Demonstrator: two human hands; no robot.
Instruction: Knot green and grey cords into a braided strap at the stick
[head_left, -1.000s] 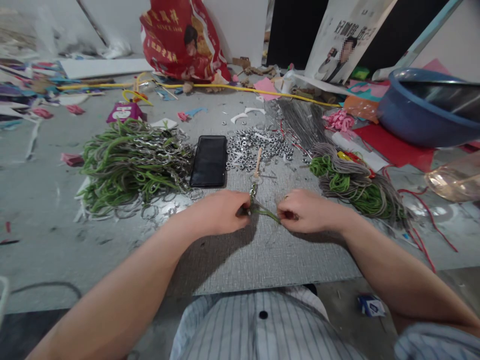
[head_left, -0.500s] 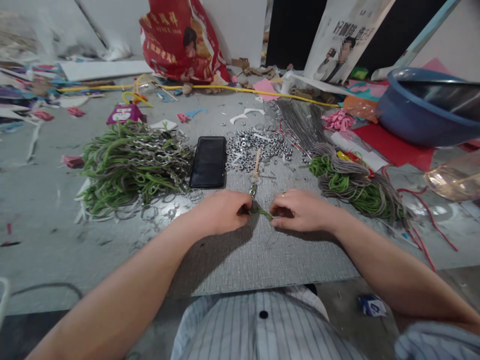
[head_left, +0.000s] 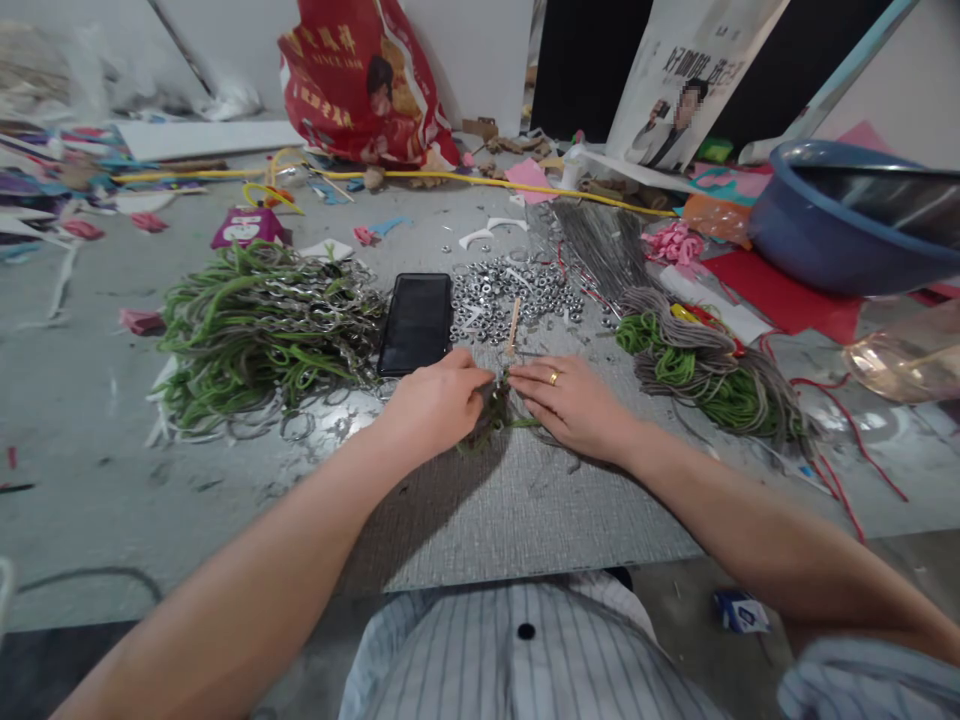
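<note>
Between my hands lies a short piece of green and grey cord (head_left: 491, 425) with small metal parts at its upper end, partly hidden by fingers. My left hand (head_left: 442, 402) is closed in a pinch at the cord's left side, its index finger pointing toward the metal end. My right hand (head_left: 566, 402), with a ring on one finger, rests with fingers stretched out and fairly flat, fingertips at the top of the cord piece. A thin wooden stick (head_left: 514, 325) lies just beyond the fingertips, before a pile of metal nuts (head_left: 517, 285).
On the left sits a heap of green and grey cords with chains (head_left: 262, 330), beside a black phone (head_left: 415, 325). To the right are cord bundles (head_left: 712, 365), thin wires (head_left: 600, 245) and a blue basin (head_left: 840, 230). A red bag (head_left: 360, 90) stands behind a yellow cable (head_left: 480, 180).
Both hands have moved up and closer together around the metal end of the cord. My right hand has gone from pinching the cord to stretched fingers.
</note>
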